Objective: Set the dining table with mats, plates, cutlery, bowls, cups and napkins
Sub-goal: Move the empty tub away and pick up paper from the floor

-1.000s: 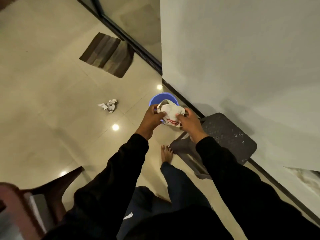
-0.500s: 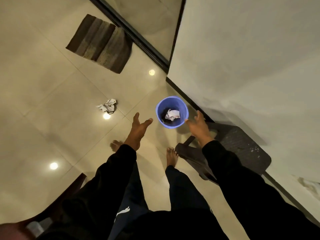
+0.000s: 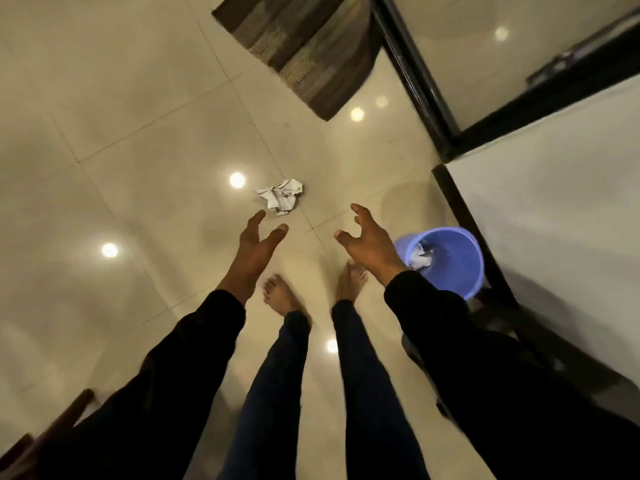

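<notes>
The blue bin (image 3: 446,265) holds crumpled white paper (image 3: 419,259). Another crumpled paper (image 3: 280,199) lies on the floor (image 3: 138,168). Both hands, left (image 3: 254,242) and right (image 3: 367,240), are spread wide, holding nothing.

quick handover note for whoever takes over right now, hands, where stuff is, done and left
Left hand: open, holds nothing, stretched toward the floor.
Right hand: open, holds nothing, fingers spread.
Crumpled paper lies on the floor tiles, just beyond both hands. Blue bin stands by the wall at the right, with a crumpled paper wad inside.
Done: one wad is in the bin.
Left: the floor paper probably goes in the bin next. No mats, plates, cutlery, bowls, cups or napkins in view, so table setting cannot be judged from here.
</notes>
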